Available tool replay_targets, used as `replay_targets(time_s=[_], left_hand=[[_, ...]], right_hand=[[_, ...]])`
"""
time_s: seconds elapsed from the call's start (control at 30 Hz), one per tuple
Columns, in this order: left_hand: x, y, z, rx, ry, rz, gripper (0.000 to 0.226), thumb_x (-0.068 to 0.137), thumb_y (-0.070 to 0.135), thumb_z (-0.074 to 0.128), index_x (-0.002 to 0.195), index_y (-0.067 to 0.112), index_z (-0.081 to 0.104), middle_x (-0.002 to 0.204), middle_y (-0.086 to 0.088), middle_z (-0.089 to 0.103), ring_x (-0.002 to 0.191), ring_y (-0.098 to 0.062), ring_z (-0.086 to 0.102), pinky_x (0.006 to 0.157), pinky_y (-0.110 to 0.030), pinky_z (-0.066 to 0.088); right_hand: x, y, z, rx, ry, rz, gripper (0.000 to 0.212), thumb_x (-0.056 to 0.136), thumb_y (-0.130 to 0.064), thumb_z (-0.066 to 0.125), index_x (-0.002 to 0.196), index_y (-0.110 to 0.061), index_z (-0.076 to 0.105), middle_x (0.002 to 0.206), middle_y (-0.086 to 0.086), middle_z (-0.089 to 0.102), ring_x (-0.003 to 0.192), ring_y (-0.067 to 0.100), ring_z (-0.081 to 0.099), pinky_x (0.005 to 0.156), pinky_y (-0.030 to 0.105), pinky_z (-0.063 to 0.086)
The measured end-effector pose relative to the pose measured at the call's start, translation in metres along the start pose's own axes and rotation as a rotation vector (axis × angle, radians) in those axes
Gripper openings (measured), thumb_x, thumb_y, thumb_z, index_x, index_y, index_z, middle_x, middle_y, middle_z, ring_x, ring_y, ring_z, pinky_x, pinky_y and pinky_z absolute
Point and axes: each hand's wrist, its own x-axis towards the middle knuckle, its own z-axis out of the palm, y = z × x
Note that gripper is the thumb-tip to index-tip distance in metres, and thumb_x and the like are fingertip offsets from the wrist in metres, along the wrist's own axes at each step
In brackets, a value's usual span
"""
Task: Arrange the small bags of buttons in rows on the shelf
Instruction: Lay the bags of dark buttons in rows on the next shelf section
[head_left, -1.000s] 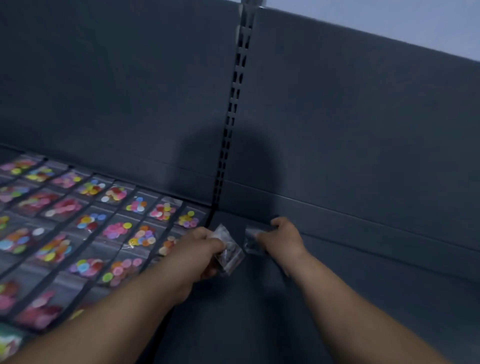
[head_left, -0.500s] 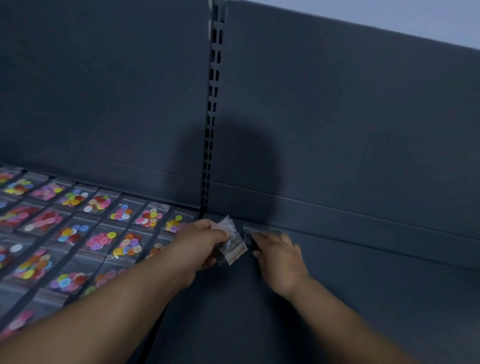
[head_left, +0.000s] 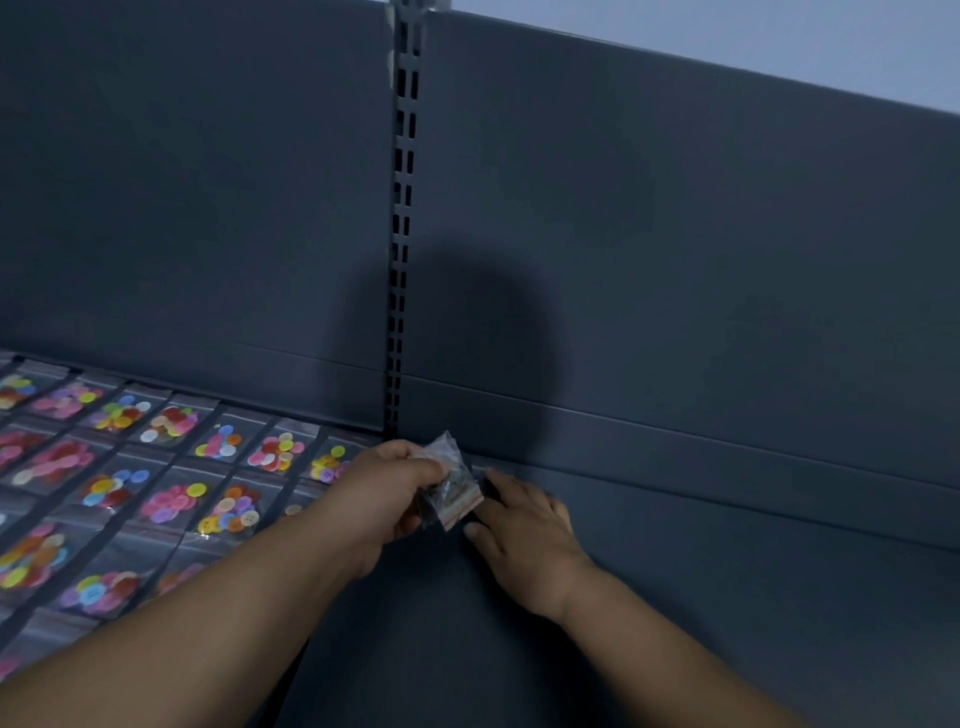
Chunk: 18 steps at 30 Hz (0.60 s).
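Note:
My left hand (head_left: 384, 493) grips a small bunch of clear button bags (head_left: 451, 486) just above the dark grey shelf (head_left: 727, 623), near the back where two sections meet. My right hand (head_left: 524, 535) lies flat on the right section beside the bunch, fingers spread and pointing at the back left corner. Whether a bag lies under its fingertips I cannot tell. On the left section, rows of bags with coloured buttons (head_left: 171, 499) lie side by side.
A slotted metal upright (head_left: 402, 260) splits the dark back panel (head_left: 675, 286) between the two sections. A low ledge (head_left: 727, 441) runs along the back of the shelf. The rows of bags reach close to my left wrist.
My right hand drew back from the rear corner and now lies flat on the shelf. My left hand kept the bunch of bags and stayed in place.

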Motion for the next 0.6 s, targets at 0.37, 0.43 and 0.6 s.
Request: replay_targets(time_s=[0.37,0.43,0.6], left_hand=[[0.011,-0.005,0.024,-0.063,-0.103,-0.009,0.01,0.082,0.013,0.069,0.078,0.017,0.061,0.074,-0.003,0.067,0.074,-0.018,0.059,0.061,-0.026,0.043],[0.011,-0.006,0.027,-0.108,-0.121,-0.033,0.007,0.084,0.014,0.067,0.081,0.017,0.062,0.076,-0.004,0.068,0.071,-0.017,0.061,0.059,-0.025,0.044],[0.008,-0.006,0.026,-0.089,-0.09,-0.055,0.011,0.086,0.008,0.063,0.086,0.018,0.064,0.078,-0.002,0.069,0.068,-0.014,0.06,0.055,-0.024,0.043]], right_hand=[[-0.01,-0.016,-0.047,1.348,0.092,0.236,0.008,0.086,-0.007,0.064,0.086,-0.011,0.058,0.072,0.006,0.062,0.059,0.014,0.055,0.05,0.018,0.04],[-0.01,-0.008,-0.048,1.326,0.118,0.275,0.013,0.086,0.001,0.062,0.083,-0.011,0.056,0.069,0.006,0.059,0.05,0.009,0.052,0.043,0.015,0.037],[-0.011,0.024,-0.052,1.244,0.098,0.463,0.018,0.088,-0.003,0.058,0.08,-0.019,0.057,0.065,-0.004,0.059,0.051,0.004,0.051,0.046,0.016,0.038]])
